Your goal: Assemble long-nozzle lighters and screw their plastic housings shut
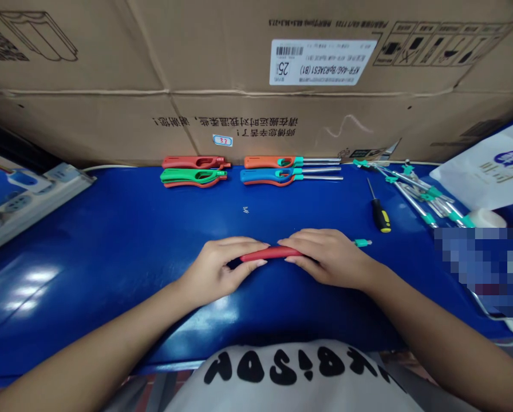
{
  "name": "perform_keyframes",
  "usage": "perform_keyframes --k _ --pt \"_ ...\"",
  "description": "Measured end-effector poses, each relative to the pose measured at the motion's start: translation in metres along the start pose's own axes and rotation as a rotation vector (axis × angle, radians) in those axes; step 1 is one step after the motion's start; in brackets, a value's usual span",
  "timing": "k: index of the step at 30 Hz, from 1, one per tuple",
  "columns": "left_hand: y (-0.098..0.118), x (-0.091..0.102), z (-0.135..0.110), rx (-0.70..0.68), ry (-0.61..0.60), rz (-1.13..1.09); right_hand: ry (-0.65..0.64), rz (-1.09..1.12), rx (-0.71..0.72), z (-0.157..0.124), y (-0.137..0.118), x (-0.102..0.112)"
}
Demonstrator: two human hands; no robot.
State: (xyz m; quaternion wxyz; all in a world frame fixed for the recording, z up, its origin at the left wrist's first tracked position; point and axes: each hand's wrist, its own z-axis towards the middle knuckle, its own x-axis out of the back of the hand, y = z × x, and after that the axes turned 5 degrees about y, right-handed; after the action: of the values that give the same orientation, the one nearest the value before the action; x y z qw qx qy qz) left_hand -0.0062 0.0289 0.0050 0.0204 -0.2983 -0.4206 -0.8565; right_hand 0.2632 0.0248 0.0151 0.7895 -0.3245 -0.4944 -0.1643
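A red lighter casing (273,252) is held level above the blue table, roughly mid-view. My left hand (222,263) pinches its left end between thumb and fingers. My right hand (331,254) grips the other end the same way, and its fingers hide that part. Just past the right hand, a teal-tipped piece (362,243) pokes out; the rest of it is hidden. Beyond the hands lie red lighter handles (192,162) and green ones (190,175) without metal tubes. To their right are an orange lighter (265,162) and a blue lighter (263,175) with long metal tubes.
A large cardboard box (222,68) walls off the table's far side. On the right are a black-and-yellow screwdriver (381,214), several metal tubes with teal parts (428,197), and a white bag (488,166). A power strip (20,200) sits at left.
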Motion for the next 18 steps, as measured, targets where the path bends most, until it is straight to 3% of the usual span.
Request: perform_keyframes --k 6,13,18 --pt "-0.003 0.010 0.005 0.041 0.017 0.029 -0.032 -0.164 -0.057 -0.005 0.012 0.009" --pt "-0.004 0.011 0.007 -0.031 -0.048 0.085 0.129 -0.236 0.078 -0.008 0.016 0.006" --pt "-0.006 0.006 0.003 -0.106 -0.153 0.239 0.070 -0.250 0.134 -0.001 0.009 0.002"
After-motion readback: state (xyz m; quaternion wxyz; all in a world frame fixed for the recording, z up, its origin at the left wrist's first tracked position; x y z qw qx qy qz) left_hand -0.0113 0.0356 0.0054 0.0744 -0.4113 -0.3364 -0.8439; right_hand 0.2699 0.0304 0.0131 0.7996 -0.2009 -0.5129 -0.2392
